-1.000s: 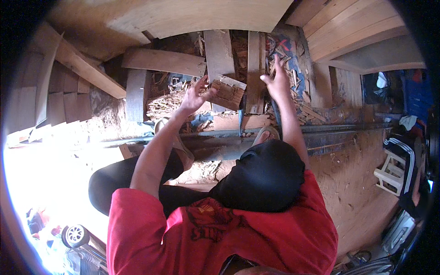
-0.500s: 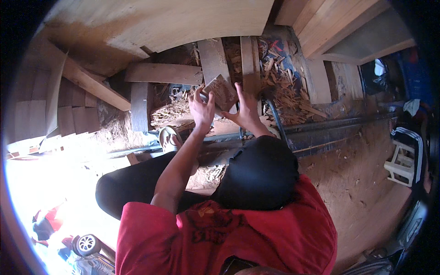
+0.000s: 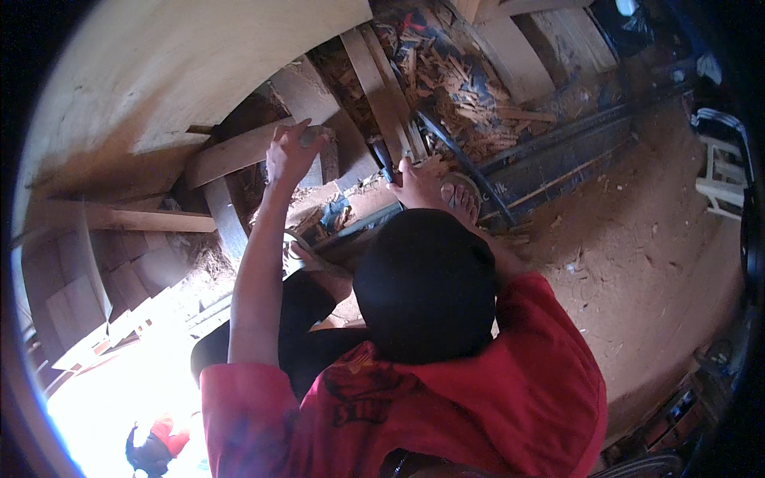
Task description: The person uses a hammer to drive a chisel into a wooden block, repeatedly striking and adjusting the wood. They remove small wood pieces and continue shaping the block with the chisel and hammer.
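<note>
My left hand (image 3: 290, 156) is raised over the boards, its index finger and thumb closed on a small brown wood block (image 3: 325, 156). Part of the block is hidden behind the fingers. Lower and to the right, my right hand (image 3: 418, 185) is stretched down near my foot, thumb and index finger apart. Just left of its fingertips stands a dark, narrow tool-like piece (image 3: 383, 159) whose kind I cannot make out. A flat plank (image 3: 323, 107) runs behind the block, and another plank (image 3: 231, 157) lies to its left.
Wood chips (image 3: 458, 84) cover the ground at the back. A dark metal bar (image 3: 470, 166) slants beside my right foot (image 3: 460, 199). A large pale panel (image 3: 159, 72) leans across the upper left. A white plastic stool (image 3: 723, 177) stands far right.
Both hands were at the block; now my right hand has left it and moved down toward my foot. My left hand has shifted left with the block. The view has turned.
</note>
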`<control>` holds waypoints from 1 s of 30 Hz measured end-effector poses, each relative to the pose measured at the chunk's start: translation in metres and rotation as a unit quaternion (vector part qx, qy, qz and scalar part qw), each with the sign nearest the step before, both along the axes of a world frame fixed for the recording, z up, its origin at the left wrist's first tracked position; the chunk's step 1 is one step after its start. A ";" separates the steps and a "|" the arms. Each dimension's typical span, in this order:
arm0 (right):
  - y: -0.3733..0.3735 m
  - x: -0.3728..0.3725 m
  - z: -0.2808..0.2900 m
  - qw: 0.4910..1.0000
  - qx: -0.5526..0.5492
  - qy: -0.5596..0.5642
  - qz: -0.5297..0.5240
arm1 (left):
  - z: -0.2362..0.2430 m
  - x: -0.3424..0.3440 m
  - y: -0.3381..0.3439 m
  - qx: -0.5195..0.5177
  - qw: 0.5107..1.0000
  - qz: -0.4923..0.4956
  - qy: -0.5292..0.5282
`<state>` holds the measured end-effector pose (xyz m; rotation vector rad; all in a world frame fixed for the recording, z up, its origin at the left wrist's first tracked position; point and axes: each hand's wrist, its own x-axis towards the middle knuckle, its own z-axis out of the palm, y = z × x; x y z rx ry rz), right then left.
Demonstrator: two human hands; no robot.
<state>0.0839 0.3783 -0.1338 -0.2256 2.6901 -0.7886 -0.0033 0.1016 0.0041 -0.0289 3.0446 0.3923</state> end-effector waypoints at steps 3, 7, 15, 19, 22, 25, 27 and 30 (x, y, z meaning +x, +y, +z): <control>-0.006 0.001 -0.001 1.000 -0.030 -0.001 0.005 | -0.008 0.008 -0.001 -0.018 1.000 0.015 0.017; -0.011 -0.003 0.008 0.999 -0.030 0.009 -0.008 | -0.017 0.013 -0.002 0.029 0.998 0.058 -0.006; -0.015 -0.041 0.028 0.966 -0.250 -0.042 -0.042 | 0.002 0.046 -0.033 0.467 0.870 0.153 -0.046; -0.040 -0.078 0.053 0.874 -0.453 -0.173 0.029 | -0.006 0.054 -0.023 0.689 0.702 0.180 -0.030; -0.044 -0.126 0.071 0.939 -0.318 -0.109 0.071 | -0.009 0.049 -0.020 0.681 0.716 0.152 -0.039; -0.050 -0.140 0.082 0.955 -0.254 -0.060 0.139 | -0.010 0.051 -0.020 0.639 0.748 0.173 -0.051; -0.056 -0.139 0.085 0.959 -0.230 -0.031 0.162 | -0.012 0.056 -0.019 0.649 0.745 0.152 -0.037; -0.071 -0.134 0.089 0.955 -0.248 0.022 0.160 | -0.015 0.064 -0.021 0.649 0.744 0.155 -0.027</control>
